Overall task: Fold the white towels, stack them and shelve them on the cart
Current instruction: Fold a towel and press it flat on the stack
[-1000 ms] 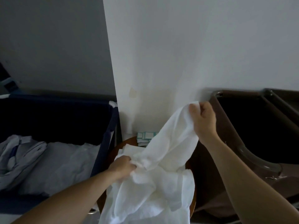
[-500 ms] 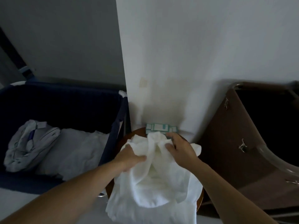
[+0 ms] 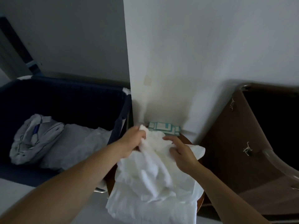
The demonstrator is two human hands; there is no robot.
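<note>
A crumpled white towel (image 3: 152, 180) lies heaped on a small round wooden table (image 3: 199, 203) and hangs over its front edge. My left hand (image 3: 131, 143) grips a bunched upper corner of the towel at its far left. Over the right side of the heap, my right hand (image 3: 181, 151) rests on the cloth with fingers spread and the index finger stretched forward. Whether it pinches any fabric is hidden by the folds.
A dark blue laundry bin (image 3: 68, 101) with crumpled linen (image 3: 35, 139) stands at the left. A brown cart (image 3: 252, 143) with metal clips is at the right. A teal and white packet (image 3: 164, 128) lies at the back of the table against the white wall.
My right hand came down from holding a towel corner high and now lies on the heap. My left hand shifted up and keeps its grip on the cloth.
</note>
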